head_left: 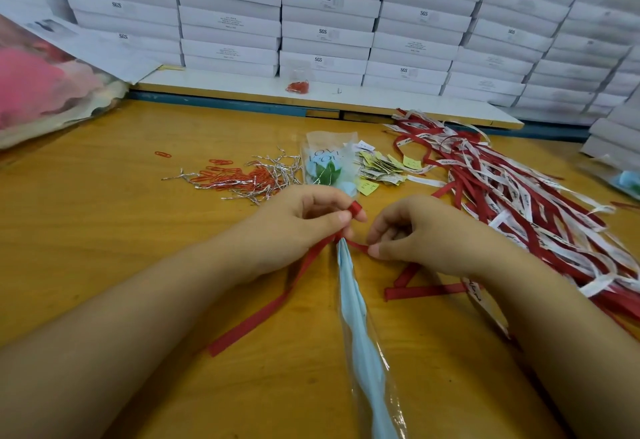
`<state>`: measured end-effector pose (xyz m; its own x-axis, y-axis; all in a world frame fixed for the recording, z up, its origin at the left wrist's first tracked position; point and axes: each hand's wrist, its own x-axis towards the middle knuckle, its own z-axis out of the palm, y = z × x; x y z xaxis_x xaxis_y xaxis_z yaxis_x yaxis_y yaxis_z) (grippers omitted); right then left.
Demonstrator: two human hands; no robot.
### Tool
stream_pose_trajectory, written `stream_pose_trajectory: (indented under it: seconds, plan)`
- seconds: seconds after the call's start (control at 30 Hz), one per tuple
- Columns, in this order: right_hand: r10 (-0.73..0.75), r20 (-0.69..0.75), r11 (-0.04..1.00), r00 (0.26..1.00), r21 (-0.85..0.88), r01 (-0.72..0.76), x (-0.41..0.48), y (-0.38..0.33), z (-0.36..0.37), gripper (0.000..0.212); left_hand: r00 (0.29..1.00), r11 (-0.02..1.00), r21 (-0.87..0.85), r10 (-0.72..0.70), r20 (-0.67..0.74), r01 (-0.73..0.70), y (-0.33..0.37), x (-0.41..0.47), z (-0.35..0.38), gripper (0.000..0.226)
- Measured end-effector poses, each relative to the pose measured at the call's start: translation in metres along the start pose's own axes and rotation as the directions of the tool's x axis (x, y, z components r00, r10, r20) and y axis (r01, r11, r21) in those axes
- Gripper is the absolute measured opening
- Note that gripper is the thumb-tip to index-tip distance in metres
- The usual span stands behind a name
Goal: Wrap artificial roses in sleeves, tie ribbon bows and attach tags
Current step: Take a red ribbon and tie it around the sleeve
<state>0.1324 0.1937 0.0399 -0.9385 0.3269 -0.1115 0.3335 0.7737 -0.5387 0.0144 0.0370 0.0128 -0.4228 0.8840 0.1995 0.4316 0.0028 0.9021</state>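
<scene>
Left hand point(304, 217) pinches red ribbon point(304, 265) loop at sleeved rose point(360, 317) neck, tabletop centre; right hand point(408, 234) pinches ribbon end at 3 o'clock. Risk: loop slips free if pinch loosens, bow collapses.

Wooden table point(104, 231) bears ribbons point(519, 189), paper clips point(235, 177), tags point(381, 167), silver twist ties point(277, 167)
</scene>
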Motion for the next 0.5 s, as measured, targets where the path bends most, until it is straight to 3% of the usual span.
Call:
stream_pose_trajectory:
  seconds: [0.17, 0.3, 0.5]
  plan:
    - [0.012, 0.025, 0.996, 1.0, -0.089, -0.01, -0.004, 0.001, -0.008, 0.006, 0.992, 0.993, 0.114, 0.004, -0.123, 0.01, -0.001, 0.004, 0.001, 0.02]
    - [-0.091, 0.061, 0.993, 0.994, -0.072, 0.096, -0.012, -0.004, -0.012, 0.015, 0.987, 0.996, 0.087, -0.015, -0.158, 0.029, -0.006, 0.004, 0.002, 0.01]
    - [-0.255, 0.101, 0.962, 0.962, 0.126, 0.242, -0.017, -0.014, -0.013, 0.008, 0.978, 0.994, 0.112, 0.024, -0.206, 0.0, -0.008, 0.008, 0.008, 0.016]
